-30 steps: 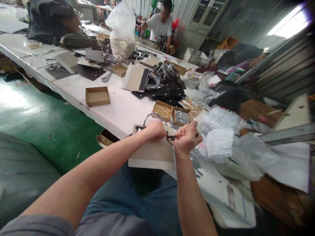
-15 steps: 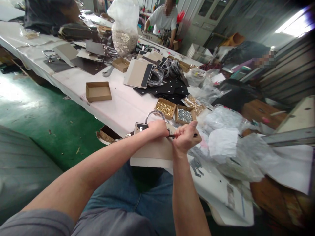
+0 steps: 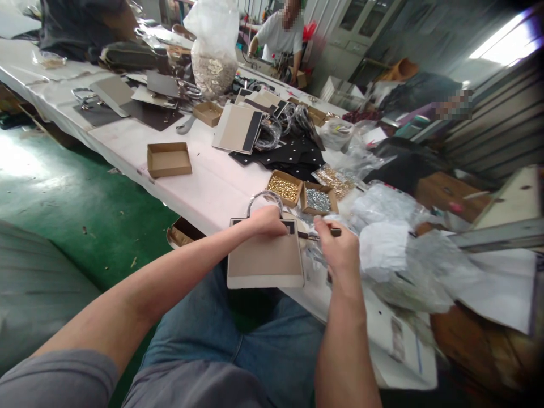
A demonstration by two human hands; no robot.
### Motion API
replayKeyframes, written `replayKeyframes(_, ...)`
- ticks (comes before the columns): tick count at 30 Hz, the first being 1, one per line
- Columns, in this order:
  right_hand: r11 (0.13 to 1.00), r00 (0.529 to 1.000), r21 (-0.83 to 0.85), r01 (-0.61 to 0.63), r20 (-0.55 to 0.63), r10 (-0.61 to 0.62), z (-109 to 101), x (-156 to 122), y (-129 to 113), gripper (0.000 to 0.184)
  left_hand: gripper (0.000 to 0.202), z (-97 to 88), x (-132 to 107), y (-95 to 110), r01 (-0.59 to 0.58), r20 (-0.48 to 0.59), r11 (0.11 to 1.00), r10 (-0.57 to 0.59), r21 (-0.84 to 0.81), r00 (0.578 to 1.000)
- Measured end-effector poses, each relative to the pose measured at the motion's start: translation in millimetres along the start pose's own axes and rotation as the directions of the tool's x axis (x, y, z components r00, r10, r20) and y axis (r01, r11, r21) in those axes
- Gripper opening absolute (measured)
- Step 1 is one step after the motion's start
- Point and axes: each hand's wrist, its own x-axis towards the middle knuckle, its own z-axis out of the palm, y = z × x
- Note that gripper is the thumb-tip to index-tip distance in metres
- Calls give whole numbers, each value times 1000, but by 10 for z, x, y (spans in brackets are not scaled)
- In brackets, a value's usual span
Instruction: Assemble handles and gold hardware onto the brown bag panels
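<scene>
My left hand (image 3: 267, 220) presses closed on the top edge of a flat beige bag panel (image 3: 265, 260) with a black strip and a curved metal handle (image 3: 263, 198), at the table's near edge over my lap. My right hand (image 3: 338, 249) is closed on a thin dark tool (image 3: 325, 233), its tip pointing left at the panel's upper right corner. Just beyond the hands stand a small box of gold fittings (image 3: 283, 187) and a small box of silver fittings (image 3: 317, 199).
The long white table (image 3: 212, 181) carries an open cardboard box (image 3: 169, 159), stacked beige panels (image 3: 238, 129), black pieces (image 3: 293, 156) and a big clear bag (image 3: 215, 51). Crumpled plastic and paper (image 3: 395, 249) lie at my right. Another person (image 3: 278, 37) works at the far end. Green floor (image 3: 63, 198) lies left.
My right hand has drawn back to the right and down, off the panel, with the tool still in it. The panel now lies flatter and squarer toward me; my left hand stays on its top edge.
</scene>
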Motion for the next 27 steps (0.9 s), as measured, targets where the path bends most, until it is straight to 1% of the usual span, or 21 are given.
replayKeyframes(1, 995, 997, -98, 6, 79, 1, -56, 16, 55, 47, 44, -16, -8, 4, -27, 4, 1000, 27, -1, 1000)
replayKeyframes(2, 990, 988, -139, 8, 152, 13, -91, 30, 101, 48, 42, -28, -14, 12, -47, 15, 999, 48, -10, 999)
replayKeyframes(3, 992, 976, -126, -6, 216, 34, -107, 44, 138, 50, 40, -35, -18, 20, -59, 33, 998, 60, -26, 998)
replayKeyframes(5, 996, 932, -32, -84, 351, 90, -101, 67, 192, 52, 38, -35, -21, 38, -60, 77, 996, 65, -72, 995)
replayKeyframes(7, 983, 897, 36, -179, 417, 148, -77, 88, 234, 53, 38, -22, -19, 61, -50, 102, 993, 62, -109, 993)
replayKeyframes(8, 976, 884, 47, -213, 434, 172, -69, 97, 254, 53, 39, -13, -17, 75, -52, 106, 991, 65, -122, 992)
replayKeyframes(10, 968, 864, 54, -244, 467, 191, -67, 110, 290, 53, 41, 7, -14, 111, -66, 96, 990, 79, -127, 992)
replayKeyframes(14, 973, 840, 48, -226, 515, 169, -104, 123, 316, 53, 40, 47, 6, 170, -119, 65, 988, 126, -103, 990)
replayKeyframes(16, 989, 850, 28, -148, 514, 112, -135, 124, 295, 46, 38, 69, 22, 152, -152, 55, 982, 159, -116, 986)
replayKeyframes(18, 999, 861, 25, -22, 509, 6, -165, 123, 258, 37, 37, 90, 34, 96, -197, 60, 967, 208, -162, 976)
replayKeyframes(19, 999, 855, 27, 22, 518, -33, -177, 123, 238, 32, 37, 99, 37, 59, -225, 68, 953, 243, -201, 968)
replayKeyframes(20, 999, 844, 25, 41, 535, -48, -186, 123, 220, 29, 36, 107, 40, 21, -249, 78, 936, 276, -247, 958)
replayKeyframes(23, 1000, 801, -23, 0, 598, 14, -188, 137, 194, 28, 31, 132, 47, -63, -280, 87, 889, 331, -361, 939)
replayKeyframes(26, 998, 780, -52, -18, 624, 47, -174, 174, 200, 33, 34, 161, 59, -76, -261, 69, 890, 308, -373, 949)
replayKeyframes(27, 998, 766, -49, -28, 641, 53, -174, 189, 201, 35, 36, 171, 62, -70, -253, 63, 892, 297, -374, 953)
